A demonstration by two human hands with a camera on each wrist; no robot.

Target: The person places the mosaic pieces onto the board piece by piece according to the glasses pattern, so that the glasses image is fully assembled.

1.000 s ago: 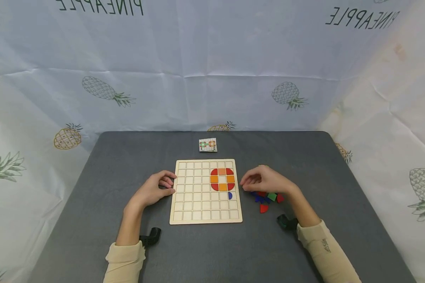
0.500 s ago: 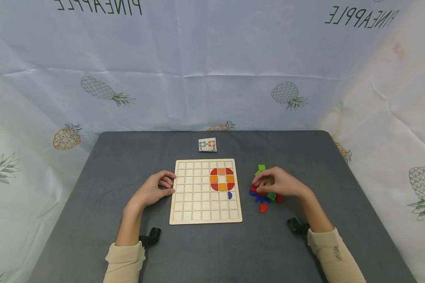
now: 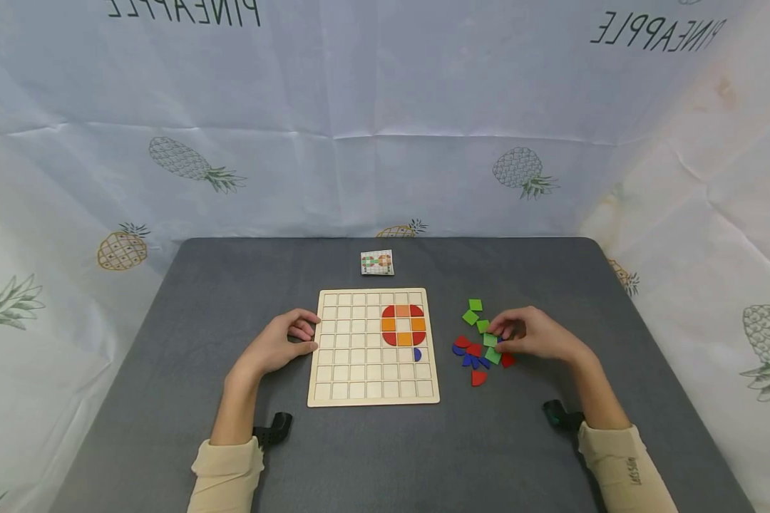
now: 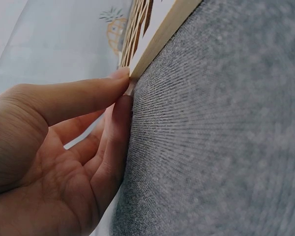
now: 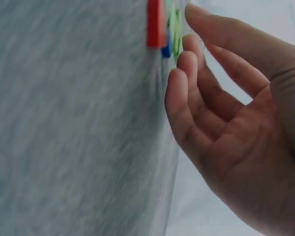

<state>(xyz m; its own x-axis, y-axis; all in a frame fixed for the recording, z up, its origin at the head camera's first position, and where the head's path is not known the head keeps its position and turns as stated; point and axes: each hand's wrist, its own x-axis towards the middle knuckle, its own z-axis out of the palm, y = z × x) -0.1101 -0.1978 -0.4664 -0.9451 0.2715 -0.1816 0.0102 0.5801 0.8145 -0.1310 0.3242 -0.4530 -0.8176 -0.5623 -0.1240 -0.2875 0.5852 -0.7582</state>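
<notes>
Head view: left fingers hold the board; right fingers are parted beside green tiles.

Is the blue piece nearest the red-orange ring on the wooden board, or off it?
On it: in the head view, the blue piece lies within the wooden board, below the red-orange ring.

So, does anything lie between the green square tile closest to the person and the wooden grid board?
Yes: blue tiles and at least one red quarter-circle tile lie between that green square tile and the wooden grid board.
</notes>
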